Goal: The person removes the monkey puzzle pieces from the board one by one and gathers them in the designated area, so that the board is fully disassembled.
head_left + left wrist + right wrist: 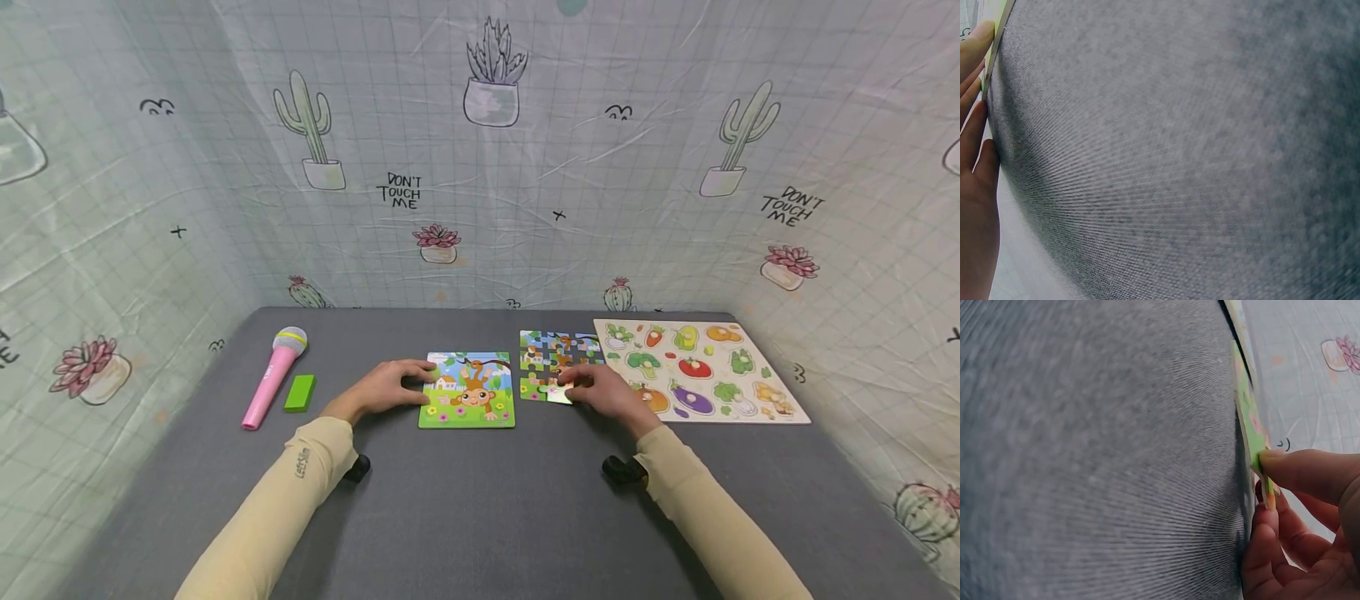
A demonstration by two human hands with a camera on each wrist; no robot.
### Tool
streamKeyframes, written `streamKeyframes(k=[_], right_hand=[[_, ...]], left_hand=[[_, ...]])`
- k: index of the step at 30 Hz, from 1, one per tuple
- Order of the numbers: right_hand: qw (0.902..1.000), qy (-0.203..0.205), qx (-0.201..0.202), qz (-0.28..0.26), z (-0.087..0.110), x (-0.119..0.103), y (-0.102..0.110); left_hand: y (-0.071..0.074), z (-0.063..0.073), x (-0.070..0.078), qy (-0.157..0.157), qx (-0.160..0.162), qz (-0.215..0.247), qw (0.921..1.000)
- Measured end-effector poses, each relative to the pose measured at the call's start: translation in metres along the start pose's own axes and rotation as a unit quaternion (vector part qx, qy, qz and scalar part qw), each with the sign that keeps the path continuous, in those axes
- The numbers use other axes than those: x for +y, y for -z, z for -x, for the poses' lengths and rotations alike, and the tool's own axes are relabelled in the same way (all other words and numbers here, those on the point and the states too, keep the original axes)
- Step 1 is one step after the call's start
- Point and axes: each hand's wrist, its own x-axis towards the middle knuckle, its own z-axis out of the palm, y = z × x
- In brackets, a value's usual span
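Note:
A square picture board (467, 408) with a monkey, a house and flowers lies flat on the table. My left hand (388, 387) rests at its left edge, thumb and fingers spread apart and touching it. In the left wrist view only a thin strip of the board shows beside my fingertips. To the right lies a jigsaw puzzle (533, 360) of a similar scene, its pieces set with dark gaps between some of them. My right hand (603, 389) pinches a green puzzle piece (1249, 428) at the puzzle's lower right, thumb on top; the fingers partly hide the other pieces.
A vegetable-picture board (720, 367) lies at the right, close to the puzzle. On the left are a pink toy microphone (272, 379) and a green block (300, 393). A printed curtain (480, 192) rises behind the grey table (480, 517).

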Motion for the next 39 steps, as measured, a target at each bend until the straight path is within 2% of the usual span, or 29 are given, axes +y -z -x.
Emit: streamKeyframes(k=[6, 15, 27, 39], right_hand=[[0.9999, 0.01, -0.003, 0.004, -0.0007, 0.0028, 0.0009], [0.9996, 0.0, -0.025, 0.016, -0.0051, 0.0027, 0.0077], [0.9995, -0.022, -0.021, -0.01, -0.0047, 0.0039, 0.0075], [0.9996, 0.016, -0.006, 0.022, -0.0035, 0.0034, 0.0022]], left_hand=[[-0.0002, 0.0005, 0.0003, -0.004, 0.002, 0.005, 1.0], [0.0001, 0.0005, 0.0014, -0.009, 0.002, 0.002, 1.0], [0.0009, -0.0002, 0.0005, 0.004, -0.001, 0.001, 1.0], [-0.0002, -0.0011, -0.0006, 0.006, -0.006, 0.003, 1.0]])
